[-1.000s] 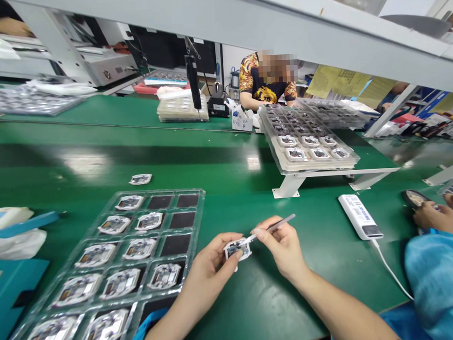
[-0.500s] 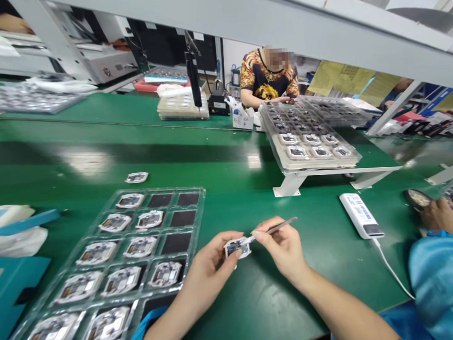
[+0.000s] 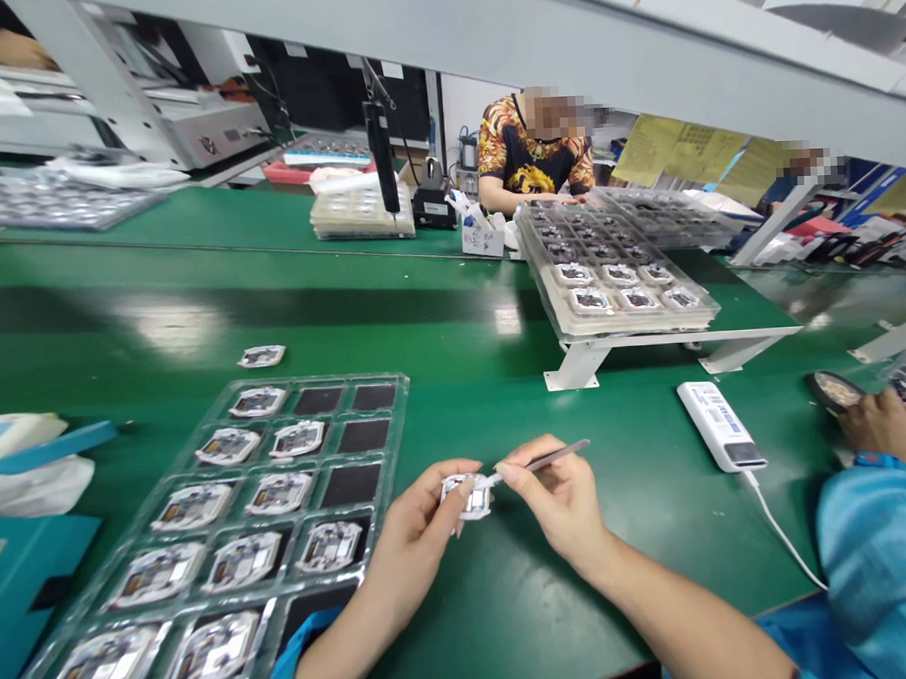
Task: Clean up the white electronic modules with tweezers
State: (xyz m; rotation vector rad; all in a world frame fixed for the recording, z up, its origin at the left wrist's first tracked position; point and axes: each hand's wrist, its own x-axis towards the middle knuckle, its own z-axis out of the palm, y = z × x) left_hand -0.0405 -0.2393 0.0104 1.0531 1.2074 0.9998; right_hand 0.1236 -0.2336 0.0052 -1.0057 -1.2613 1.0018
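My left hand (image 3: 416,531) pinches a small white electronic module (image 3: 466,497) just above the green bench. My right hand (image 3: 561,500) grips metal tweezers (image 3: 540,460) whose tip touches the module's right edge. To the left lies a clear plastic tray (image 3: 386,437) with several similar modules in its pockets; some pockets near my hands show only black bottoms. One loose module (image 3: 261,356) lies on the bench beyond the tray.
A raised white stand (image 3: 670,345) carries stacked trays of modules (image 3: 616,287) at right. A white device with a cable (image 3: 719,426) lies nearby. A co-worker's blue sleeve (image 3: 883,551) and hands are at far right; another person sits across the bench. Teal objects sit at left.
The module and both hands have shifted slightly left and down. The tweezers stay at the module's edge. The co-worker's hand at right moved a little.
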